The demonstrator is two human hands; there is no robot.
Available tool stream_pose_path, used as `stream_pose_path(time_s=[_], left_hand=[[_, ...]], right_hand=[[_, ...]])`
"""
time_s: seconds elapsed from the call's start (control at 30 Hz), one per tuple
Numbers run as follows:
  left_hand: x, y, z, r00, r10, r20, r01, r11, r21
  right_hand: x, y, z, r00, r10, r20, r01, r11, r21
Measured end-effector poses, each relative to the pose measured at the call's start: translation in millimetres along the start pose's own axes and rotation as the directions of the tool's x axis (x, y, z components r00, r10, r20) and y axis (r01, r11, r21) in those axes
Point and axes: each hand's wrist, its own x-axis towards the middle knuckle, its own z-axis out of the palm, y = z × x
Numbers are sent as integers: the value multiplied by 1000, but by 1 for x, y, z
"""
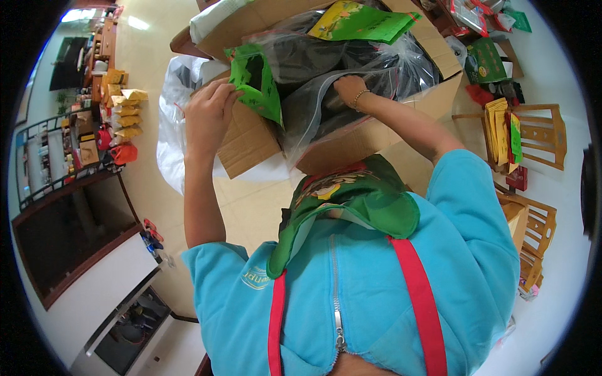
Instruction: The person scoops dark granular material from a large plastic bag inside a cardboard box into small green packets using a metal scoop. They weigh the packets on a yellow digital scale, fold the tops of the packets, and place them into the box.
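My left hand (212,107) grips the rim of a green printed pouch (263,91) between thumb and fingers. The pouch's mouth gapes, with a dark interior. My right hand (349,90), a beaded bracelet at its wrist, reaches into a large clear plastic bag (308,115). Its fingertips are hidden among the bag's dark contents, so whether it grasps anything is unclear. The bag lies inside an open cardboard box (336,157) in front of me. A second pouch, green and yellow (362,21), rests flat on top of the plastic at the far side.
White sacking (171,145) lies left of the box, beside a hanging cardboard flap (247,143). Wooden chairs (541,136) stand at right, one bearing yellow packets (497,129). Yellow bags (127,117) are stacked at left. My green apron (352,192) bulges towards the box.
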Motion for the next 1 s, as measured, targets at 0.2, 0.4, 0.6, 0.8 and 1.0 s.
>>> stream_pose_path(time_s=[0.2, 0.4, 0.6, 0.8, 1.0], left_hand=[[2, 3, 3, 1000, 4, -12, -4, 1000, 21], [3, 1, 8, 1000, -9, -4, 9, 1000, -3], [7, 6, 5, 999, 4, 34, -4, 1000, 15], [4, 6, 3, 999, -2, 54, 0, 1000, 31], [-2, 7, 5, 997, 2, 72, -3, 1000, 7]], right_hand=[[5, 10, -5, 993, -8, 116, 3, 999, 43], [4, 8, 2, 994, -8, 113, -11, 986, 165], [15, -15, 34, 999, 42, 33, -47, 983, 178], [26, -23, 44, 994, 14, 111, -43, 962, 269], [27, -13, 40, 993, 13, 113, -54, 929, 367]])
